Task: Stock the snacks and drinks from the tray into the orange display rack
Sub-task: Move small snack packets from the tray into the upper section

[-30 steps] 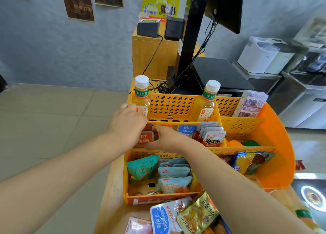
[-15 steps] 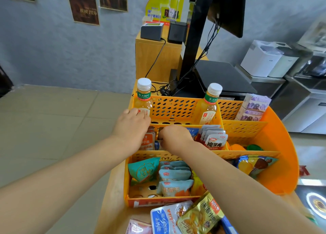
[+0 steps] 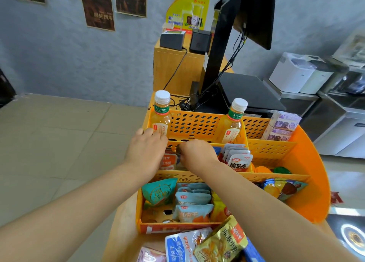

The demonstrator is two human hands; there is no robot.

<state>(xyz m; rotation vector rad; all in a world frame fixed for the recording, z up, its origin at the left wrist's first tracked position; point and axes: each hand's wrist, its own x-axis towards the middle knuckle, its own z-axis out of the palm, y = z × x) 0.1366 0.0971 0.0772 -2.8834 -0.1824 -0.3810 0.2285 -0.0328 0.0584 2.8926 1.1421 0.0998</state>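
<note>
Left hand: the left hand [image 3: 145,152] is reaching into the middle tier of the orange display rack [image 3: 308,163], back of the hand up; its fingers [image 3: 150,132] are lying close together, tips at the foot of the left tea bottle [image 3: 161,113]; whether they are touching it cannot be told.
Right hand: the right hand [image 3: 197,154] is sitting just beside the left one over the same compartment, fingers curled downward; what they are pinching, if anything, is hidden by the hand.
Middle tier: orange snack packets [image 3: 168,161] are standing under the left hand, and white-and-red konjac packets [image 3: 238,159] are standing in a row to the right of the right hand.
Top tier: the left tea bottle is standing upright at the left corner, a second tea bottle [image 3: 234,121] is standing upright near the divider, and purple-printed boxes [image 3: 280,126] are stacked in the right compartment.
Bottom tier: a teal pouch [image 3: 158,191] is leaning at the left, light blue dried-apricot packets [image 3: 192,202] are lying overlapped beside it, and a colourful candy bag [image 3: 284,188] is lying in the right compartment.
Waiting stock: a blue-and-white fish snack packet [image 3: 181,246] and a gold fish snack packet [image 3: 221,242] are lying overlapped in front of the rack, at the bottom edge of the view.
Counter: the wooden counter [image 3: 122,232] is carrying the rack.
</note>
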